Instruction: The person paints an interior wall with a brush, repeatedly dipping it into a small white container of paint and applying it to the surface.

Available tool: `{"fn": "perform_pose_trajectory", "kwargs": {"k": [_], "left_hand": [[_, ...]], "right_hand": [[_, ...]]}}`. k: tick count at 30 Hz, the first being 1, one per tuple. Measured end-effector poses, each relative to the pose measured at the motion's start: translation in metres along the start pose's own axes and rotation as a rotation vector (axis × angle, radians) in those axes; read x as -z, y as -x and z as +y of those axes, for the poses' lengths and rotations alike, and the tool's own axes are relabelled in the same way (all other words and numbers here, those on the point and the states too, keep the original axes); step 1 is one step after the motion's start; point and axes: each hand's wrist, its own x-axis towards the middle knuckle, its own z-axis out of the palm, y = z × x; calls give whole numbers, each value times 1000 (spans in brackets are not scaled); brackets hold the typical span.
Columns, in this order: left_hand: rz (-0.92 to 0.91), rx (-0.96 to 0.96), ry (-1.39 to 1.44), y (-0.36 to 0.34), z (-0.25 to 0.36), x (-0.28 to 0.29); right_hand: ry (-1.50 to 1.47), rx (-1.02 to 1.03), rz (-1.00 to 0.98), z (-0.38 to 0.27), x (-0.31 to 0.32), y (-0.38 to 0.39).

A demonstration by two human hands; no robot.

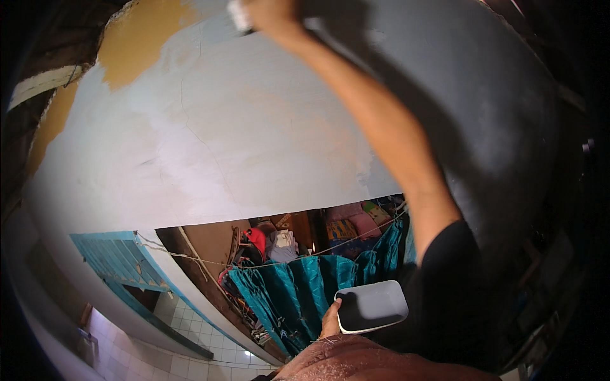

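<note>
White tub (372, 306) and pale tool (239, 16) are the two held things, one low in front of the wall (254, 140), one high up against or near it; which of these cannot be told. From the left, yellow patches (136, 41) show at the wall's upper left corner, with pale grey beside them and a thin crack running down. Below the wall's lower left edge hangs a blue shutter (111, 254), with tiled floor (232, 355) beneath. Further right, the right hand (273, 16) grips the pale tool, partly cut off by the view's upper edge, so its kind is unclear. Along the wall's lower edge is an opening with a red cloth (256, 240) inside, a string (346, 243) across it and a teal curtain (311, 276). Before the curtain, the left hand (331, 319) has its grip closed on the tub's left edge; shadow covers part of the grey inside. At far right, the wall darkens behind the raised right arm (387, 120) and its black sleeve (454, 267).
</note>
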Motion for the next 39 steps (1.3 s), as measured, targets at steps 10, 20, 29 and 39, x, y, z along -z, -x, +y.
{"fn": "perform_pose_trajectory", "kwargs": {"k": [10,20,29,39], "left_hand": [[6,22,-19,5,5,3],[-87,-32,-133,-36,-15,18],[-87,38,-145,-35,-19,20],[-99,43,-63,-32,-26,24]], "right_hand": [[514,206,64,43,135,11],[-208,228,-100,-73,-11,67],[582,-57,157,59,193,7],[419,300,43,2,21,62]]}}
